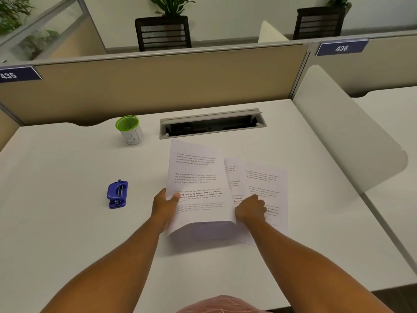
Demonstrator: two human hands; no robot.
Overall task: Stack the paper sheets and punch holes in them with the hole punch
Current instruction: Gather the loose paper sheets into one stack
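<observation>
A printed paper sheet (197,177) is lifted off the white desk (67,233), curved, with my left hand (164,206) pinching its left edge, thumb on top. Two more printed sheets (266,184) lie flat and overlapping to its right. My right hand (250,210) rests on those flat sheets with fingers curled against the paper. A blue hole punch (117,194) sits on the desk to the left of my left hand, apart from the sheets.
A white cup with a green rim (129,129) stands at the back left. A grey cable tray opening (212,123) runs across the back. Beige partitions (158,82) close the far side; a white divider (343,129) bounds the right.
</observation>
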